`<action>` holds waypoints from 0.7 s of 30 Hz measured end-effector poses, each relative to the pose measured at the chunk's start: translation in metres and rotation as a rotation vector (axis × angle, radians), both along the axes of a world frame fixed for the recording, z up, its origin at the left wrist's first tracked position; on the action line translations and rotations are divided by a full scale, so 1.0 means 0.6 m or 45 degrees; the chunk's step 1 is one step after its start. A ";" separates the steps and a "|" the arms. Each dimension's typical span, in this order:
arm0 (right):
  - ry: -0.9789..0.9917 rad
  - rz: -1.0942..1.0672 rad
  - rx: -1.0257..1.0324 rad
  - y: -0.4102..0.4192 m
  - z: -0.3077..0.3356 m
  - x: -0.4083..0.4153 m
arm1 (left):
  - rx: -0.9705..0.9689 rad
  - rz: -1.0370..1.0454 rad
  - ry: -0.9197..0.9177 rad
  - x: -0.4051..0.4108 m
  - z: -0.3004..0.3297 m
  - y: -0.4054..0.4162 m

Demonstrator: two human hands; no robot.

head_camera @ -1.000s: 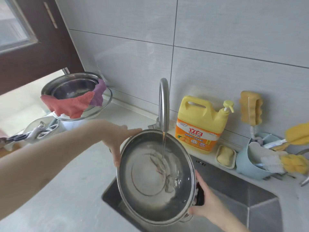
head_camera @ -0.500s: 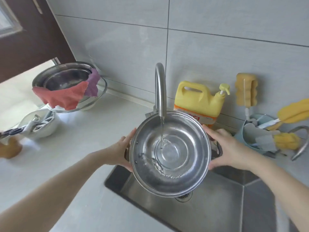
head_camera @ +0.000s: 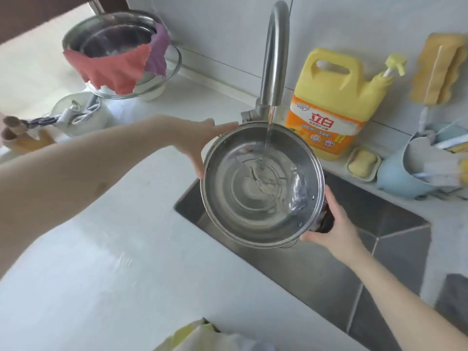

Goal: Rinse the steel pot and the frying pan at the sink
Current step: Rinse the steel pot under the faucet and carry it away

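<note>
The steel pot (head_camera: pixel 255 198) is held over the left end of the sink (head_camera: pixel 329 269), tilted toward me, with water swirling inside. A thin stream falls into it from the curved steel tap (head_camera: pixel 274 59). My left hand (head_camera: pixel 200 143) grips the pot's far left rim. My right hand (head_camera: pixel 331 224) holds the pot's dark handle at its right side. No frying pan is in view.
A yellow detergent jug (head_camera: pixel 334 102) stands behind the sink, next to a soap dish (head_camera: pixel 362 162) and a blue caddy (head_camera: pixel 415 171) with brushes. Stacked steel bowls (head_camera: pixel 119 36) draped with red and purple cloths sit at the back left. A sponge (head_camera: pixel 440 69) hangs on the wall.
The pot has tilted and shifted; my right hand slid from the far right rim down to the near right handle. My left hand moved up onto the far left rim.
</note>
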State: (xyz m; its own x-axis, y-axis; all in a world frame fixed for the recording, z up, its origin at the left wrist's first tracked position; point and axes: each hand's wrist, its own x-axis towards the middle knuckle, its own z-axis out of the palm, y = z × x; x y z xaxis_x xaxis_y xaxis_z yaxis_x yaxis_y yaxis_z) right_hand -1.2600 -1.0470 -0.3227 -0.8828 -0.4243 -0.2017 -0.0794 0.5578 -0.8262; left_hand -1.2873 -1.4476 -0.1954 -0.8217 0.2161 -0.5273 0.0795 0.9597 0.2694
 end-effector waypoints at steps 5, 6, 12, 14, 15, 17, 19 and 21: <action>0.404 -0.082 -0.054 -0.010 0.006 -0.003 | -0.099 -0.033 0.497 0.026 -0.030 -0.003; 0.461 -0.043 -0.048 -0.003 0.018 -0.015 | -0.078 -0.010 0.554 0.032 -0.043 -0.002; 0.722 0.044 0.210 0.069 0.069 -0.082 | 0.107 0.232 0.843 0.066 -0.126 0.066; 0.827 0.036 0.280 0.097 0.071 -0.088 | 0.148 0.217 0.945 0.074 -0.145 0.095; 0.899 0.041 0.297 0.110 0.071 -0.086 | 0.154 0.204 1.006 0.079 -0.152 0.108; 1.052 0.056 0.304 0.129 0.073 -0.079 | 0.144 0.200 1.138 0.090 -0.158 0.127; 1.198 0.054 0.324 0.140 0.076 -0.069 | 0.118 0.209 1.276 0.098 -0.160 0.141; 1.339 0.042 0.336 0.145 0.081 -0.058 | 0.101 0.216 1.384 0.103 -0.160 0.149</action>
